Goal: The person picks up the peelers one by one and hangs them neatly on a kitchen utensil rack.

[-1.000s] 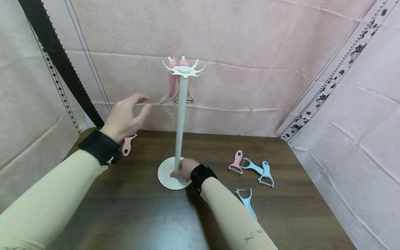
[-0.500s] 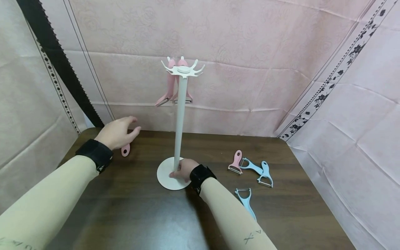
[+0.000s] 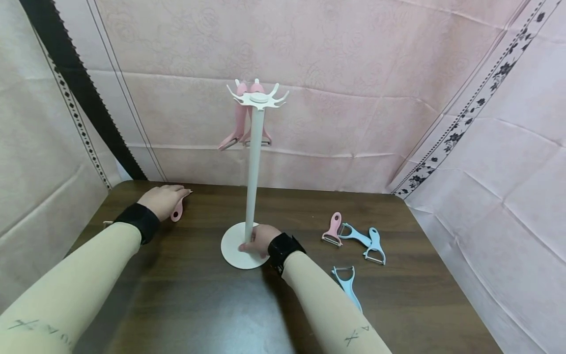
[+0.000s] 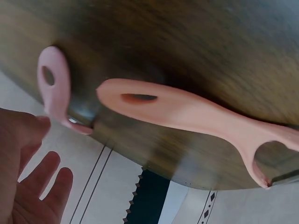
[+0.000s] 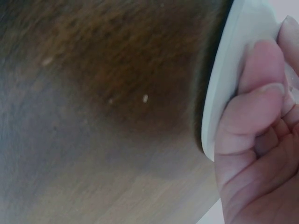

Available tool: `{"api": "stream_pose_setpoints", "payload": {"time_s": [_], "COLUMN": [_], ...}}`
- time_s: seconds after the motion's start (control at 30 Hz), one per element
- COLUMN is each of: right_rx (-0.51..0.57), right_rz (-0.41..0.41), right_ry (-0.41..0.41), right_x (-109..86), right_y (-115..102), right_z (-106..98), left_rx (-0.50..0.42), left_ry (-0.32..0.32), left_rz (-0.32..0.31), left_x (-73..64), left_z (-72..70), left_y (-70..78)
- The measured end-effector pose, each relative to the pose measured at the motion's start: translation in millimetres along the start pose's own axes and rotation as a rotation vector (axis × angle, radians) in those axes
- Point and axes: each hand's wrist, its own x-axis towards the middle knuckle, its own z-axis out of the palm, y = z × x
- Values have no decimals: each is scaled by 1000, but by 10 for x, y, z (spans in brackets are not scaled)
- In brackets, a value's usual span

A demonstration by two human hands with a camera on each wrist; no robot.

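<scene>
My left hand (image 3: 163,200) is at the far left of the table, beside a pink peeler (image 3: 177,211). In the left wrist view its fingers are spread and apart from this peeler (image 4: 53,86). Another pink peeler (image 4: 173,107) lies nearer that camera; the forearm hides most of it in the head view. My right hand (image 3: 263,239) grips the foot of the pole of a white hanging stand (image 3: 254,172), low over its round base (image 3: 233,246). Two pink peelers (image 3: 240,115) hang from the hooks at the top of the stand, on its back left side.
On the right of the table (image 3: 309,295) lie a pink peeler (image 3: 333,228) and several blue peelers (image 3: 375,243). One blue peeler (image 3: 348,285) is close beside the right forearm. Pale patterned cloth (image 3: 331,98) surrounds the table at the back and sides.
My left hand has come down and left from beside the stand to the pink peeler on the table. The right hand keeps its place at the base. The hanging peelers have swung slightly.
</scene>
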Motion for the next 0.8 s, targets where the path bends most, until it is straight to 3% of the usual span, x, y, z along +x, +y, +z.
{"api": "stream_pose_setpoints", "payload": {"time_s": [0.17,0.47,0.8], "right_rx": [-10,11,11], "right_rz": [3,-22,-17], "right_ry": [-2,12,24], "right_x": [31,3,-9], "right_y": [29,15,33], "right_z": [22,9,7], "left_rx": [52,27,142], "left_ry": [-46,-53,-72], "left_rz": [10,6,57], "left_x": [-7,66,77], "left_z": [93,317,214], "left_y": [-38,-129,22]}}
